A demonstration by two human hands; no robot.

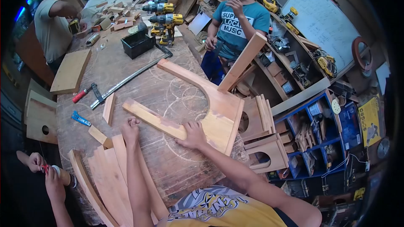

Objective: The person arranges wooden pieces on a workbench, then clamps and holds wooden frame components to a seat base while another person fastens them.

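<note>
A U-shaped wooden piece (pixel 219 120) lies on the worn wooden table (pixel 168 176), with an upright board (pixel 243 61) standing at its far right side. My right hand (pixel 194 135) rests on its near arm, the fingers spread over the edge. Just left of that arm, my left hand (pixel 130 128) is curled into a fist above the table; whether anything is inside it cannot be made out. Beneath and beside my left forearm lie several long boards (pixel 105 172). A short wood block (pixel 100 135) and a blue-handled tool (pixel 81 118) are to the left.
A bar clamp (pixel 126 79), black bin (pixel 138 44) and yellow drills (pixel 166 23) occupy the table's far part. One person (pixel 240 21) stands across, another (pixel 57 25) works at far left. A third person's hands (pixel 48 170) hold something red near the left edge. Blue shelving (pixel 315 138) stands right.
</note>
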